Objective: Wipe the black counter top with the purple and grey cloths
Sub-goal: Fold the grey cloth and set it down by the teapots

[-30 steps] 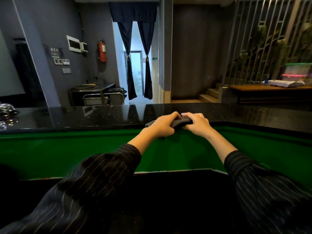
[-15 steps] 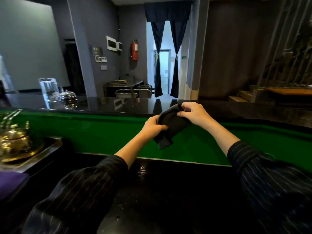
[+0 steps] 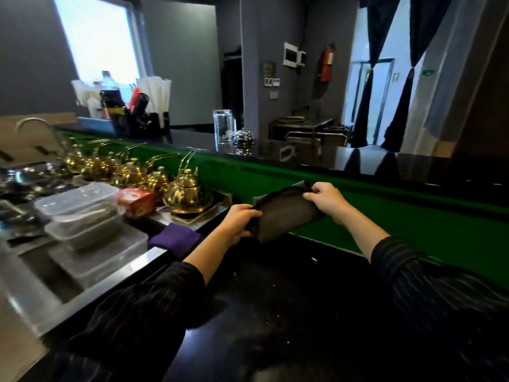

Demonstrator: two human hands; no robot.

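- Two hands share one grey cloth (image 3: 286, 213), held in the air above the lower black counter top (image 3: 275, 299) and touching nothing else.
- Left hand (image 3: 237, 223) pinches the cloth's lower left corner; right hand (image 3: 326, 199) pinches its upper right edge, so the fabric hangs stretched between them.
- One purple cloth (image 3: 173, 239) lies unheld at the counter's left edge, just beside the steel sink surround (image 3: 110, 274).
- My reading: the step is refolding the grey cloth to a fresh face before wiping; it goes best if the edges are lined up flat, then pressed down with a spread palm so the whole pad meets the stone.
- Pale specks on the black top near the sleeves suggest that area needs the pass.
- Counted: two cloths, two stacked clear plastic tubs (image 3: 80, 202), one red box (image 3: 136, 201), one clear jug (image 3: 223, 129) on the upper ledge (image 3: 385, 164).
- Brass teapots (image 3: 187, 193) stand in a row; at least five, the far ones too blurred to count.
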